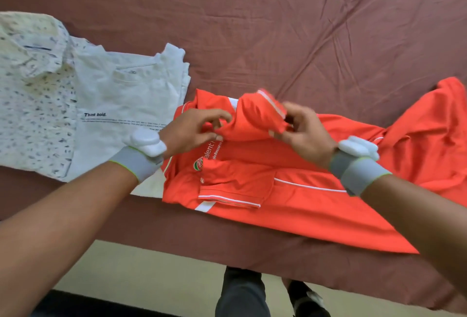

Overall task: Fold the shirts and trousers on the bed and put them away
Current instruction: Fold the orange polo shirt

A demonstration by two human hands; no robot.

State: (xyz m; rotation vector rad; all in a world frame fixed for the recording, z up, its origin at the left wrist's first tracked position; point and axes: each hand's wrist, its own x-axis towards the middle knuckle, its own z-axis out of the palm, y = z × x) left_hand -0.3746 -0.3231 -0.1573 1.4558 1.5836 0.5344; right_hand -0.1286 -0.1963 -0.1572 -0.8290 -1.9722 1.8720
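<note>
An orange polo shirt (298, 205) with white piping lies across the near edge of the bed, its lower part trailing off to the right. One sleeve is folded in over the chest. My left hand (194, 131) pinches the other sleeve near the shoulder, and my right hand (300, 132) grips that sleeve's white-trimmed cuff end, lifted a little above the shirt. A white T-shirt (126, 104) with black lettering lies folded to the left, partly under a white patterned shirt (32, 89) at the far left.
The bed (278, 26) is covered by a wrinkled maroon sheet that hangs over the near edge. Below the edge are pale floor (141, 276) and my legs in dark trousers. Both wrists carry grey bands with white devices.
</note>
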